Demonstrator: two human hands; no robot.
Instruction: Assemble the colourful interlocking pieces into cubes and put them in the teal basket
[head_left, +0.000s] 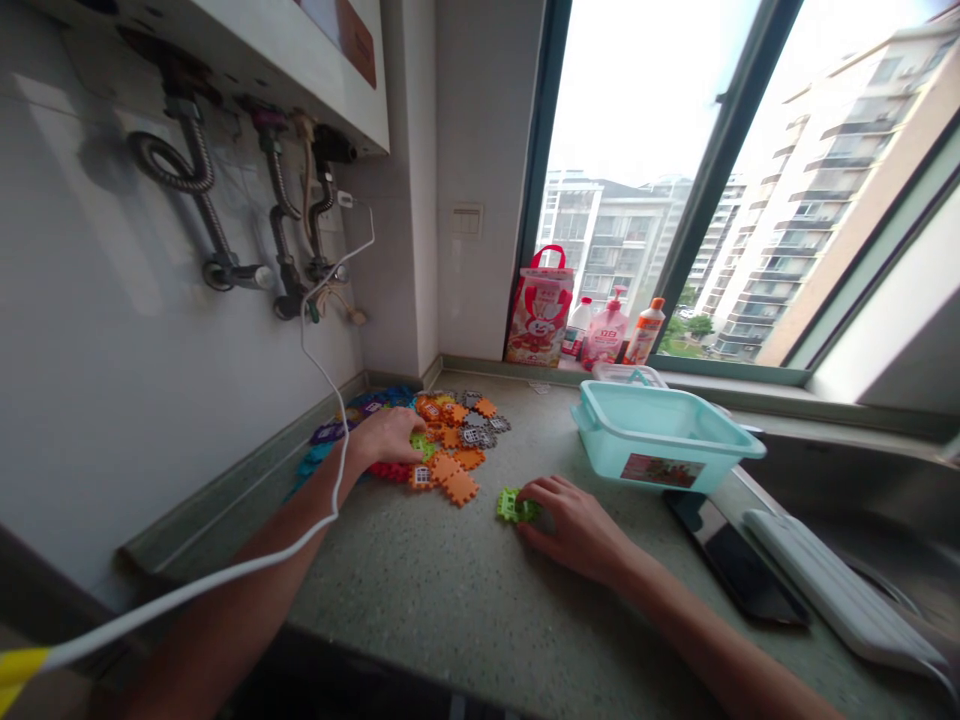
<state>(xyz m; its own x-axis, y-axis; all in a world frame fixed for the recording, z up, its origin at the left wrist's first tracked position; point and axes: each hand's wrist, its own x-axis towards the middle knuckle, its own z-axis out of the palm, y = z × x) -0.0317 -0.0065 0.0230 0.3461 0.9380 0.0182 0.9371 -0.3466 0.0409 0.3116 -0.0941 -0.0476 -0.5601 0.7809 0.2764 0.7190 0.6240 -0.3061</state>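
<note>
My left hand (390,437) reaches into a pile of notched plastic building tiles at the back left. Its fingers are bent around a light green tile (423,446) among the others. Beside it lie several orange tiles (459,487), grey tiles (477,437) and red, purple and blue ones, overlapping loosely. On the counter nearer the middle, my right hand (564,522) grips a light green notched tile (511,506) between thumb and fingers. The palm side and part of that tile are hidden by the hand.
A turquoise plastic tub (667,435) stands on the counter (420,600) at right, a black phone (739,560) before it. Farther right are a long white object (832,580) and a sink (840,500). A white cable (300,545) crosses my left arm. Bottles (606,335) line the windowsill.
</note>
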